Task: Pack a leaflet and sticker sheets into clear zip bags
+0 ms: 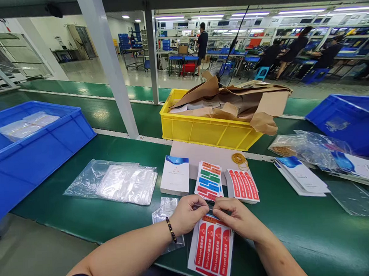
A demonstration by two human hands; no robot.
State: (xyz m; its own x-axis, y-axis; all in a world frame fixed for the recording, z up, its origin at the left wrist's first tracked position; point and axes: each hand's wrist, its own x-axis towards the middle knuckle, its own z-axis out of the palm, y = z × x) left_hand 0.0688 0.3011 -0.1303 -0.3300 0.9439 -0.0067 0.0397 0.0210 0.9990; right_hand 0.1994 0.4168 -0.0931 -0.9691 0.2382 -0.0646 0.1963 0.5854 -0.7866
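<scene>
My left hand (191,214), below a beaded bracelet, pinches the top edge of what looks like a clear plastic bag around a sheet of red level stickers (212,245). On the same edge, my right hand (236,217) is closed with thumb and fingers together. Just beyond my hands lie a stack of multicoloured sticker sheets (209,178) and a stack of red sticker sheets (243,185). A pile of white booklets (174,175) with blue tops stands to their left. Small clear bags (163,211) lie by my left wrist, partly hidden by it.
A yellow crate (202,131) with brown paper stands behind the stacks. Blue bins sit at left (45,149) and right (350,117). Clear bags (125,184), rubber bands (239,160) and more booklets (300,175) lie on the green bench (288,231). Several people work in the background.
</scene>
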